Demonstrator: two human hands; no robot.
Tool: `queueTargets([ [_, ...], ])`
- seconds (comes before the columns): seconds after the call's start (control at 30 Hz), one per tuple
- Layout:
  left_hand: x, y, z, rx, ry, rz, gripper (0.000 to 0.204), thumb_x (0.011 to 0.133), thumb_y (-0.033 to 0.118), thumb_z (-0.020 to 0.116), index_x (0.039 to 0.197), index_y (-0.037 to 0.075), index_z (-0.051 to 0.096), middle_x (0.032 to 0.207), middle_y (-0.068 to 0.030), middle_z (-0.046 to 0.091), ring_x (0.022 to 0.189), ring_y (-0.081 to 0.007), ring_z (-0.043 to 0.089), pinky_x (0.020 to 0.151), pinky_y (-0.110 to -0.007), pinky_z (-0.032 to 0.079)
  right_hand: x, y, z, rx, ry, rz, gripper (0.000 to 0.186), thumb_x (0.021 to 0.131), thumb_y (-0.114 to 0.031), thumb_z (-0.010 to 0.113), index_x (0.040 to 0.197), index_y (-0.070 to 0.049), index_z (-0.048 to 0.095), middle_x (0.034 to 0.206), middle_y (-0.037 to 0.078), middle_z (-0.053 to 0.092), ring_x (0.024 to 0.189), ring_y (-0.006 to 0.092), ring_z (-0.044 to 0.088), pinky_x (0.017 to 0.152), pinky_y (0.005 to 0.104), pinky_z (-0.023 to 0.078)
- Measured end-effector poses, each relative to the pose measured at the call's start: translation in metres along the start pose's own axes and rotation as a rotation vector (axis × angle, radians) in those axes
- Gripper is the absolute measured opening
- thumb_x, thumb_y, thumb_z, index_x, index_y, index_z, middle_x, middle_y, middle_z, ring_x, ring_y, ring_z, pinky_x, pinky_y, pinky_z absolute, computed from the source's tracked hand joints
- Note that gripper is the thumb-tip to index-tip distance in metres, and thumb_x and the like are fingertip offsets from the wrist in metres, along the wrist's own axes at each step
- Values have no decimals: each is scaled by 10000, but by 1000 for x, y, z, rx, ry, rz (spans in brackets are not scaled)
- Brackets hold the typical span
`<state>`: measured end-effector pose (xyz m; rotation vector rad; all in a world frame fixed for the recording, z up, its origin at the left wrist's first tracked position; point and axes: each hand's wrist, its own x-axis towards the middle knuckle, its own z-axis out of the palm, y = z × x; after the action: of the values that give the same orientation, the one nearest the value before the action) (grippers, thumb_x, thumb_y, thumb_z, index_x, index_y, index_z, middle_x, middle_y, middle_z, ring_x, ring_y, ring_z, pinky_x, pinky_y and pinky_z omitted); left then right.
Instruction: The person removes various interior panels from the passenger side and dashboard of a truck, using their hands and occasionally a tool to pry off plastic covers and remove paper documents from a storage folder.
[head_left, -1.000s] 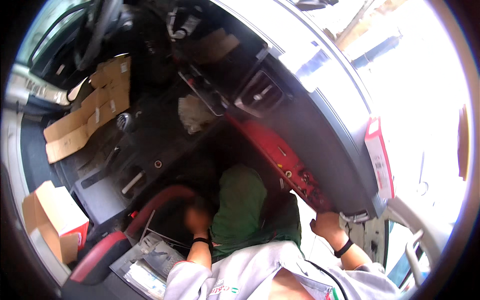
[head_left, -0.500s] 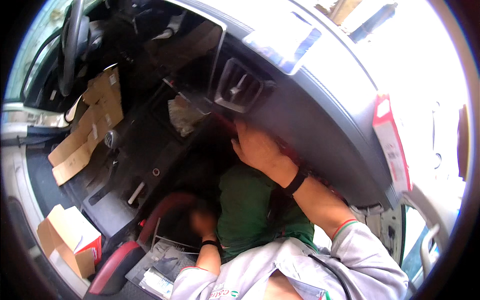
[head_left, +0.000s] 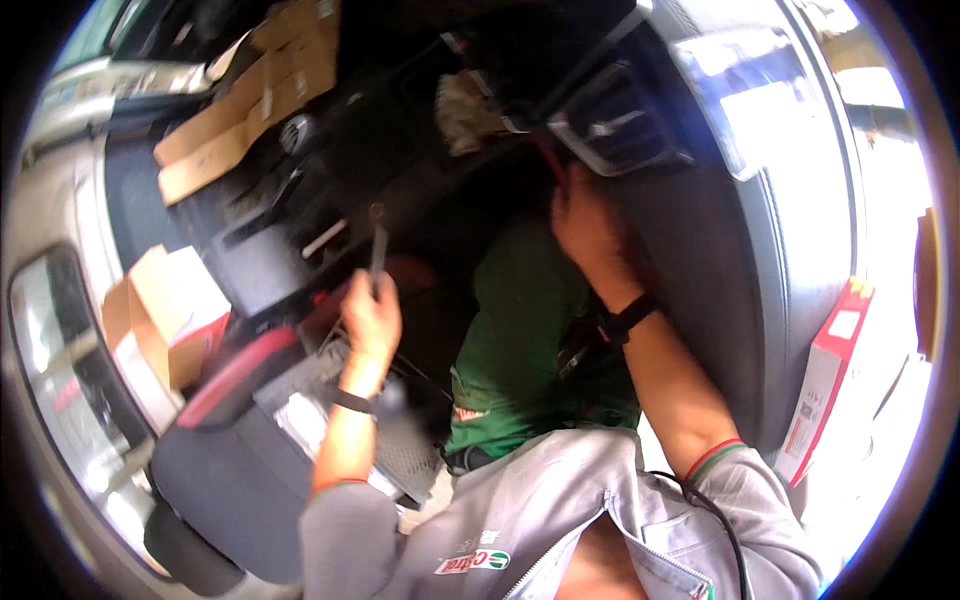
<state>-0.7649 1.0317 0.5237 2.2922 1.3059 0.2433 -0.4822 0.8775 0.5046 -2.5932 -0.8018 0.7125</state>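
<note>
My left hand [head_left: 372, 320] is raised over the seat side, its fingers closed round a slim grey metal hand tool [head_left: 380, 252] that points up and away. Motion smears the tool, so its exact kind cannot be made out. My right hand [head_left: 592, 235] reaches under the dashboard [head_left: 700, 225], close to the air vent [head_left: 612, 125]. Its fingertips lie by a dark red strip [head_left: 548, 155], and shadow and blur hide what they do. Below it are my green trouser legs [head_left: 515, 340].
A folded cardboard sheet [head_left: 250, 110] lies across the far seat, beside the gear knob [head_left: 296, 133]. An open carton [head_left: 150, 315] is at the left. A seat with red trim [head_left: 240, 375] is near me. On the dashboard's right rests a red and white box [head_left: 828, 380].
My view has swung to the right. My left hand has come up from the dark space beside my leg and now shows the metal tool. My right hand stays under the dashboard.
</note>
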Motion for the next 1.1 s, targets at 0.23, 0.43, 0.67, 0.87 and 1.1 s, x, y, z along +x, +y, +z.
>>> queueTargets([
  [0.23,130,46,-62,-740,316,-63,122,982,198,606,900,120,560,664,81,466,508,0,375,419,-175,291,0,9,3,56,156,-9,380,923,-251,578,1246,-59,521,975,237,677,869,446,661,708,519,538],
  [0.43,90,70,62,-457,-171,471,175,844,182,714,809,31,633,688,-194,593,566,-275,574,537,-367,449,1,7,20,-87,200,-4,370,876,-250,642,1179,-64,539,989,222,654,870,414,654,724,495,527],
  [0.67,104,33,73,-586,43,500,233,809,158,738,697,32,576,650,-174,549,578,-378,563,490,-398,410,-3,-18,8,-247,343,-106,284,781,-220,712,959,-40,583,868,208,636,836,416,628,720,483,507],
  [0.87,116,-65,46,-383,370,171,241,806,143,737,707,50,537,674,-140,556,595,-353,561,519,-399,418,5,-10,22,-302,415,-123,304,768,-233,719,941,-33,568,844,208,631,821,426,622,708,505,505],
  [1.1,105,-114,48,-127,323,121,236,814,243,716,758,76,558,772,-103,596,711,-362,619,577,-438,487,1,-16,20,-323,418,-126,324,773,-224,715,985,-42,553,895,215,639,833,434,631,711,522,507],
])
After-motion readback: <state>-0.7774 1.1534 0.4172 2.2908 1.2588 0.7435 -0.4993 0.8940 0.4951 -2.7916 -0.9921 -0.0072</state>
